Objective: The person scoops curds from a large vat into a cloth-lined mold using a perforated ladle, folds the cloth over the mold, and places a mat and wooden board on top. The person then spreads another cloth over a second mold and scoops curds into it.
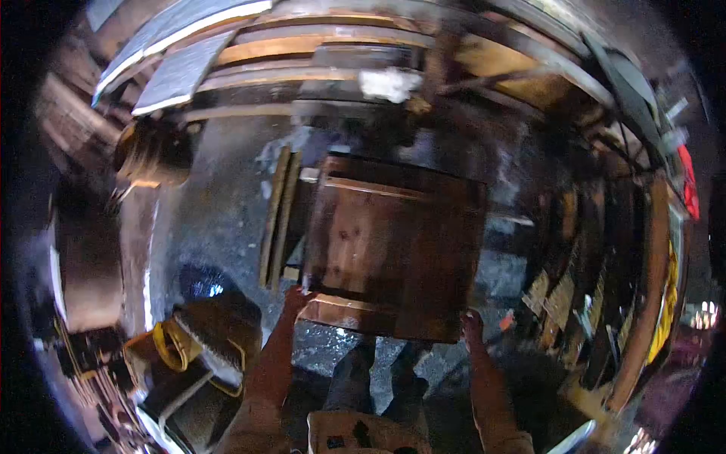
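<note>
A large brown wooden panel [393, 250], with a raised strip near its far and near edges, is held out in front of my body. My left hand [297, 299] grips its near left corner, fingers closed on the edge. At the near right corner, my right hand [472, 325] is closed on the panel's side. Motion blur softens the panel's surface, and its underside is hidden.
Two narrow boards [278, 219] lie left of the panel. A yellow object [170, 346] is at the lower left, near a dark bin. Stacked boards [582, 272] stand on the right; long planks [287, 49] lie across the back.
</note>
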Tool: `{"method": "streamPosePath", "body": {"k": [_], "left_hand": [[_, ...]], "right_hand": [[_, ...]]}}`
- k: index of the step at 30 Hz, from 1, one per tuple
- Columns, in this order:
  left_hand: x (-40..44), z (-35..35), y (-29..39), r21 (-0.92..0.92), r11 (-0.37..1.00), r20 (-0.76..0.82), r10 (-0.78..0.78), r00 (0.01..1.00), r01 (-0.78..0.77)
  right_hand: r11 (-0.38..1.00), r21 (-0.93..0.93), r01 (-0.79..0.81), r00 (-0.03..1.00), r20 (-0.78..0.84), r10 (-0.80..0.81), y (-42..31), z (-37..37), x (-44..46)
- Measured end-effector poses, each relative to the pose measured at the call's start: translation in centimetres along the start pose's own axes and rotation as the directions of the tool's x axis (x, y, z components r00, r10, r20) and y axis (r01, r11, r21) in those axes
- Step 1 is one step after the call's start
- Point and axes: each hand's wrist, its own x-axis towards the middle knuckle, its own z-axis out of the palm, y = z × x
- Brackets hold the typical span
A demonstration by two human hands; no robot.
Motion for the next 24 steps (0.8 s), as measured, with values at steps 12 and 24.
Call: {"method": "streamPosePath", "body": {"k": [12, 24], "left_hand": [[0.6, -5.3, 7.8, 0.3, 0.879, 0.029, -0.396, 0.918, 0.37], [-26.6, 7.7, 64.6, -0.624, 0.671, 0.424, 0.721, 0.548, -0.4]], "right_hand": [[0.971, -0.218, -0.096, 0.986, -0.156, 0.063, -2.9, 6.3, 0.4], [0.943, 0.301, 0.144, 0.988, 0.014, -0.155, 10.5, 0.4, -15.9]]}}
